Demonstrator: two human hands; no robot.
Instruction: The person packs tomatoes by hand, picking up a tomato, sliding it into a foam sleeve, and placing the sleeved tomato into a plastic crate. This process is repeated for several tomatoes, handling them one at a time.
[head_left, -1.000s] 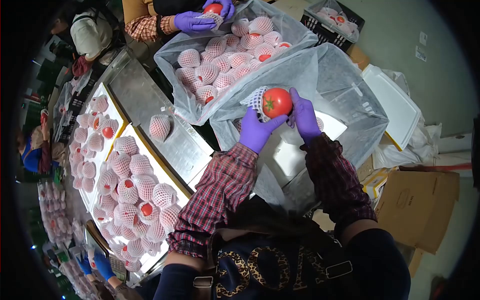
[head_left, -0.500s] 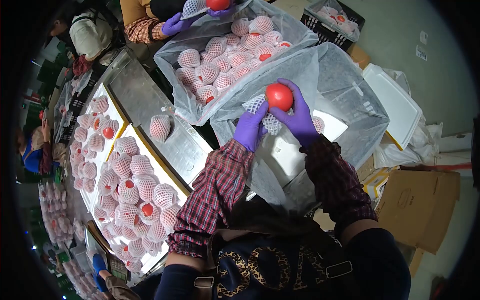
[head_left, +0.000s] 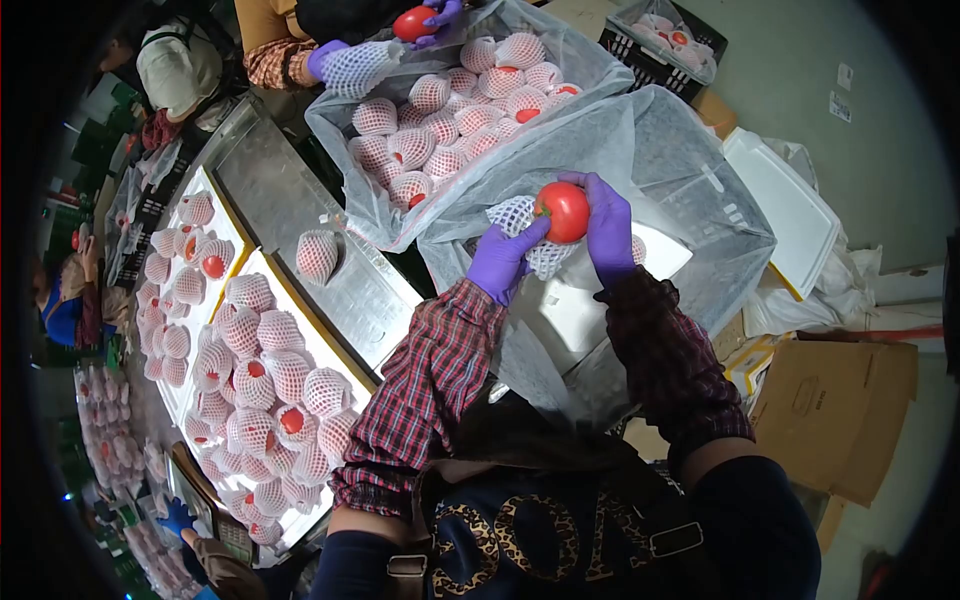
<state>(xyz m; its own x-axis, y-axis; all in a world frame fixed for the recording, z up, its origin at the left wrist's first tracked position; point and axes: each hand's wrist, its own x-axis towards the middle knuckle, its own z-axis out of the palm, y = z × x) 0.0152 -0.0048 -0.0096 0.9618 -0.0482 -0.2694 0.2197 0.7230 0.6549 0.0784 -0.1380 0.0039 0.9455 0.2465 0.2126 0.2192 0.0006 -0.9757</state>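
Note:
A bare red tomato (head_left: 567, 212) is in my purple-gloved right hand (head_left: 610, 232), whose fingers curve round its right side. My left hand (head_left: 500, 260), also gloved in purple, pinches a white foam net sleeve (head_left: 512, 214). Its thumb reaches the tomato's left side near the green stem. The net spreads behind and below the tomato, not round it. Both hands are above a crate lined with a grey translucent bag (head_left: 700, 170). Inside it lie white foam sheets (head_left: 560, 318) and a netted tomato, partly hidden by my right hand.
Another lined crate (head_left: 335, 125) full of netted tomatoes adjoins. A co-worker's gloved hands hold a tomato (head_left: 414, 24) and a foam net (head_left: 362, 68) over it. At left, netted tomatoes (head_left: 285, 375) fill white trays; one (head_left: 318, 257) sits on the metal table (head_left: 262, 190). A cardboard box (head_left: 840, 415) stands right.
The tomato has turned so its green stem shows, and sits slightly lower. My right hand's grip has shifted round its right side. The co-worker's net and tomato have moved apart.

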